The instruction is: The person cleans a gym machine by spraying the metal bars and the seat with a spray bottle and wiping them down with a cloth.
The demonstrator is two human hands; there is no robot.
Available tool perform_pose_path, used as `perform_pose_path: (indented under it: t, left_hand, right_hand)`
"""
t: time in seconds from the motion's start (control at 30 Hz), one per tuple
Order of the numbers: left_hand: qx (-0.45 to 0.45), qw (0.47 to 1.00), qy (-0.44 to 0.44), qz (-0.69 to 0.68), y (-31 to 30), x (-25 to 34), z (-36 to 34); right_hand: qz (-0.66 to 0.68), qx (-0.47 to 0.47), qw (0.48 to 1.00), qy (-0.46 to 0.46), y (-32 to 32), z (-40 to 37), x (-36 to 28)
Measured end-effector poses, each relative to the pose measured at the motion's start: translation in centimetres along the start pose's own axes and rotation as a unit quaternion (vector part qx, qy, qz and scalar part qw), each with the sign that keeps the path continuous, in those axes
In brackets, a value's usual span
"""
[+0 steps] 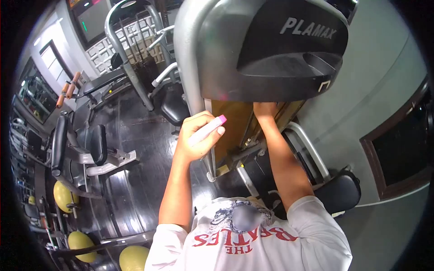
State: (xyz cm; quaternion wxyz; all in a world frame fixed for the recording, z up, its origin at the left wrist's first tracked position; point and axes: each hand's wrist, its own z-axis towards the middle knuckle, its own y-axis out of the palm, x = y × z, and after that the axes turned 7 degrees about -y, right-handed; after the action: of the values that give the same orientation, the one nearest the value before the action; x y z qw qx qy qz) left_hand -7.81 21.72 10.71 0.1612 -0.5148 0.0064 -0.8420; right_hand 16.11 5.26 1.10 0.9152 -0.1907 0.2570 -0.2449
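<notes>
Left grip (188, 139) curls snugly round a white, pink-tipped tube (205, 133) near the big machine (209, 54), best held steady, while the right grip (265, 109), under that machine's top cover (289, 67) and too hidden to tell how open, should move gently.

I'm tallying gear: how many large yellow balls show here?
3, lower left: upper ball, middle ball below it, and bottom ball to its right, cut off below. A yellow spot farther left may be another.
</notes>
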Motion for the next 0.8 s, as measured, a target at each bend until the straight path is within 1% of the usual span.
perform_pose_path:
  t: [0.03, 0.13, 0.17, 0.23, 0.27, 0.33, 0.37, 0.4, 0.43, 0.47, 0.57, 0.6, 0.63, 0.67, 0.7, 0.73, 0.77, 0.8]
  left_hand:
    - [-0.010, 0.999, -0.028, -0.014, -0.1, 0.3, 0.4]
    - [-0.032, 0.999, 0.018, -0.032, -0.6, -0.9, 1.4]
    - [-0.032, 0.998, -0.007, -0.057, -0.6, -0.9, 1.3]
    - [-0.051, 0.997, -0.033, -0.042, -0.9, -0.5, 1.4]
    - [-0.060, 0.996, -0.046, -0.035, -1.0, -0.3, 1.4]
    - [-0.066, 0.994, -0.060, -0.060, -1.0, -0.4, 1.4]
    - [-0.068, 0.993, -0.067, -0.073, -1.1, -0.4, 1.3]
    - [-0.070, 0.994, -0.057, -0.069, -1.1, -0.6, 1.2]
    - [-0.072, 0.994, -0.046, -0.064, -1.2, -1.0, 1.2]
    - [-0.072, 0.995, -0.033, -0.059, -1.3, -1.4, 1.3]
    - [-0.056, 0.991, 0.118, 0.017, -1.6, -2.2, 1.7]
    - [-0.055, 0.990, 0.128, 0.015, -1.8, -2.4, 1.9]
    - [-0.057, 0.989, 0.135, 0.013, -1.9, -2.7, 1.9]
    - [-0.058, 0.988, 0.143, 0.010, -1.9, -2.9, 1.9]
    - [-0.073, 0.994, 0.076, -0.039, -2.0, -2.7, 1.6]
    - [-0.080, 0.994, 0.045, -0.064, -2.1, -2.5, 1.5]
    - [-0.086, 0.992, 0.012, -0.090, -2.2, -2.4, 1.4]
    - [-0.092, 0.989, -0.019, -0.113, -2.3, -2.6, 1.4]
  right_hand:
    - [-0.024, 0.025, 0.998, -0.061, 0.8, 0.1, 1.2]
    - [-0.150, 0.039, 0.984, -0.082, 3.0, -0.6, 2.5]
    - [-0.128, 0.018, 0.990, -0.062, 3.4, -0.9, 2.8]
    - [-0.087, -0.025, 0.996, -0.014, 3.4, -1.6, 2.7]
    - [-0.027, -0.013, 0.999, 0.041, 3.4, -2.4, 2.5]
    - [0.094, 0.013, 0.984, 0.149, 2.5, -3.9, 1.0]
    - [0.037, 0.030, 0.992, 0.117, 3.4, -5.9, 1.9]
    - [-0.019, 0.047, 0.995, 0.084, 4.7, -8.3, 3.3]
    - [0.003, -0.090, 0.975, 0.202, 5.1, -10.2, 4.5]
    - [0.025, -0.223, 0.923, 0.312, 5.2, -11.2, 5.2]
    - [0.066, -0.171, 0.920, 0.347, 5.3, -11.1, 4.7]
    - [0.089, -0.093, 0.957, 0.258, 5.4, -10.1, 4.6]
    - [0.110, -0.013, 0.980, 0.168, 5.4, -8.4, 4.7]
    - [-0.008, -0.041, 0.998, 0.046, 4.9, -6.5, 5.1]
    - [-0.162, -0.038, 0.983, -0.083, 4.4, -4.6, 5.4]
    - [-0.294, 0.001, 0.936, -0.194, 3.9, -2.6, 5.8]
    - [-0.341, 0.012, 0.909, -0.240, 3.4, -1.2, 6.8]
    - [-0.338, 0.011, 0.909, -0.245, 2.9, -0.4, 7.9]
